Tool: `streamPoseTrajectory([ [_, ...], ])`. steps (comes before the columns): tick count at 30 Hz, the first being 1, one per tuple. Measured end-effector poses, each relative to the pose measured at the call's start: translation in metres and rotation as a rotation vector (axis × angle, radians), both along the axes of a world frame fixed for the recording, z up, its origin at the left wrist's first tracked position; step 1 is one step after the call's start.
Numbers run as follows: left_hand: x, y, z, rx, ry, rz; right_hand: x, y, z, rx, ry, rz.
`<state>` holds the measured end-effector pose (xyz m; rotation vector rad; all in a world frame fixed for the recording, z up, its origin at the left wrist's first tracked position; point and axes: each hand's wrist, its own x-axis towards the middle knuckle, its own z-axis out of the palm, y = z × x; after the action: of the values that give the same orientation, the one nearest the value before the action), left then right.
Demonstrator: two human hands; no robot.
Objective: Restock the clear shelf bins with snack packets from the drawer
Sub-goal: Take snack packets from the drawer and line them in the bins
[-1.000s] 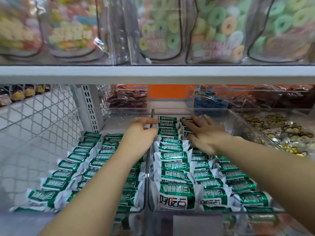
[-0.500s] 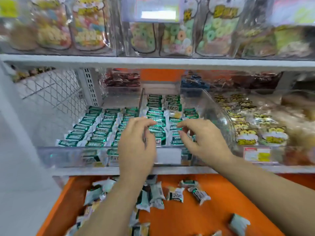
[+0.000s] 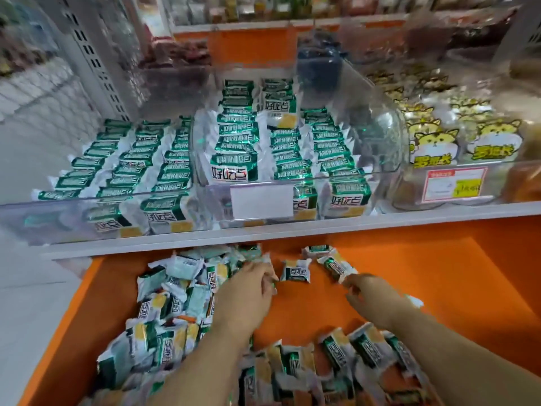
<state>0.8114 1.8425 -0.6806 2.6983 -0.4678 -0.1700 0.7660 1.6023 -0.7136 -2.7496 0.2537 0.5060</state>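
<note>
**Both hands low in the drawer, among the loose packets**

The loose snack packets (image 3: 172,306) lie in the open orange drawer (image 3: 445,291). They are heaped along its left side, with a further row (image 3: 351,356) across the near edge. The drawer's middle and right half show bare orange floor, which leaves free room up to the right wall. Between our hands a single packet (image 3: 295,270) lies flat, apart from the heap. A slanted packet (image 3: 336,266) lies just right of it.

Our left hand (image 3: 248,291) reaches over the heap's right edge with its fingers curled down. Its grip meets the packets there, but we cannot tell whether it is clamped on one. Our right hand (image 3: 370,294) has bent fingers, their tips at the near end of the slanted packet. We cannot tell whether that grip pinches the packet or only touches it.

Above the drawer, the white shelf (image 3: 409,219) carries the clear bins. The left bin (image 3: 44,221) and the middle bin (image 3: 386,136) hold green-and-white packets in tidy rows, and the left bin has open room behind its rows. A white label (image 3: 262,200) sits on the middle bin's front wall. Further right are yellow cat-print packets (image 3: 433,142) and a price tag (image 3: 455,186).
</note>
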Motion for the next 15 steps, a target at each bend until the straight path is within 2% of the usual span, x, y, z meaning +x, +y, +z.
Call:
streamPoseTrajectory([
  [3,0.014,-0.001,-0.030,0.320,0.279,-0.160,0.016,-0.015,-0.027,-0.075,0.261,0.030],
  [6,0.027,0.000,-0.060,0.565,0.414,-0.250,0.037,-0.024,-0.050,-0.122,0.302,0.076],
  [10,0.041,-0.004,-0.094,0.539,0.388,-0.259,0.058,-0.025,-0.070,-0.150,0.307,0.112],
  [15,0.060,-0.018,-0.107,0.447,0.305,-0.268,0.063,-0.030,-0.091,-0.148,0.342,0.154],
])
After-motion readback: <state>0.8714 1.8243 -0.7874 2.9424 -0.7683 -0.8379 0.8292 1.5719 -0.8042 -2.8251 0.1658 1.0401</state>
